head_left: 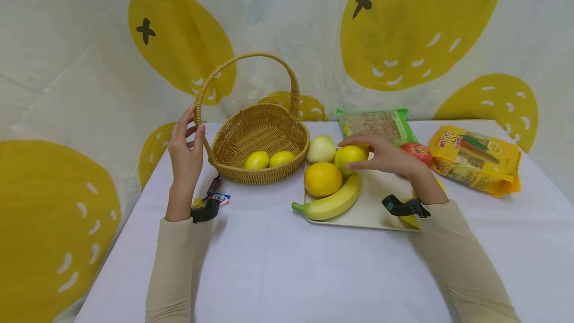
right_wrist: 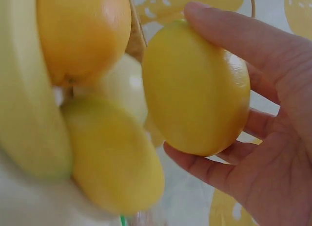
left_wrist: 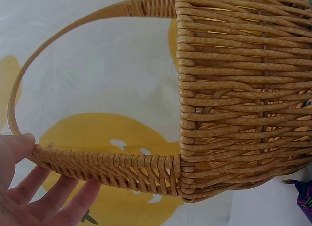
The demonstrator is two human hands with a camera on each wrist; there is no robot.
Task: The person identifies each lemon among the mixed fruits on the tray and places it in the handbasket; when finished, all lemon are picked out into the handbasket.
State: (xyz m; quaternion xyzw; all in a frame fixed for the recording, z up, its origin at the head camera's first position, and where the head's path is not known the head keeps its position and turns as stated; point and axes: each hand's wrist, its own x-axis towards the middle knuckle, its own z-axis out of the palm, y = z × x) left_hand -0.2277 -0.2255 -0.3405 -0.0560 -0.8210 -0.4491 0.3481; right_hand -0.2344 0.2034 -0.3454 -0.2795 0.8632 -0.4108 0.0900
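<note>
- One right hand (head_left: 389, 156) is grasping a smooth yellow oval fruit (right_wrist: 195, 89), its thumb and fingers curving round opposite sides; this fruit is sitting above the cream tray's left part.
- One left hand (head_left: 186, 153) is pinching the tall arched handle (left_wrist: 112, 165) of a tan woven wicker basket (head_left: 260, 176), thumb on one side and fingers on the other.
- A second yellow oval fruit (right_wrist: 117, 158) is lying just beside the held one; whether they are touching, one cannot tell.
- A round orange fruit (head_left: 323, 179) and a curved yellow banana with a green tip (head_left: 332, 206) are resting nearby on the cream rectangular tray (head_left: 376, 213).
- A pale greenish-white round fruit (head_left: 321, 148) is sitting between the basket and the held fruit.
- Two yellow oval fruits (head_left: 257, 160) are lying side by side in the basket, near its front wall.
- A round red fruit (head_left: 418, 152) is showing behind the right hand, and a yellow plastic package (head_left: 475, 158) is lying to its right.
- A clear package with green edges (head_left: 372, 123) is lying beyond the tray.
- Small wrapped items (head_left: 220, 198) are lying near the left wrist.
- White cloth (head_left: 269, 263) is covering the table.
</note>
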